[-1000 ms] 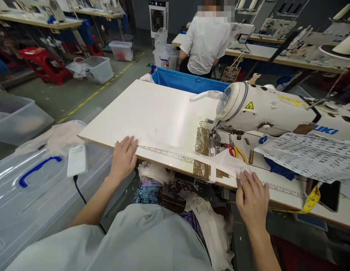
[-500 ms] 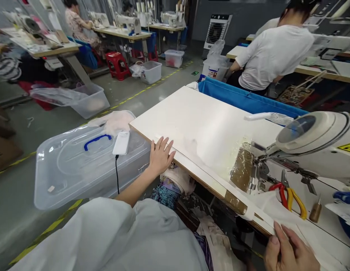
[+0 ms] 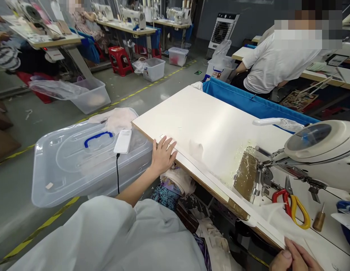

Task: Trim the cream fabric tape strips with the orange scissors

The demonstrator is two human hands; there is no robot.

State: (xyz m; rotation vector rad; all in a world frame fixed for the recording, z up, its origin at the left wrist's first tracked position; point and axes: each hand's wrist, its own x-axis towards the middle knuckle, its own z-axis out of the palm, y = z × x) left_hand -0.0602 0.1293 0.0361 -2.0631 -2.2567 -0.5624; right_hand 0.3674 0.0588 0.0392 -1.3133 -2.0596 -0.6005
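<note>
Both hands [image 3: 163, 155] touch white fabric [image 3: 272, 213]; one bin [image 3: 184, 57] holds something red.

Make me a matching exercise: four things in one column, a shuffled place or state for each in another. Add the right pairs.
Things
1. left hand
2. right hand
3. scissors
4. white device with a black cable

Places or states
A. one red handle, one yellow
B. thumb and fingers drawn together at the white fabric
C. lying on the clear box lid
D. fingers spread near the edge of the white tabletop

Right pairs: 1-D, 2-B, 3-A, 4-C
</note>
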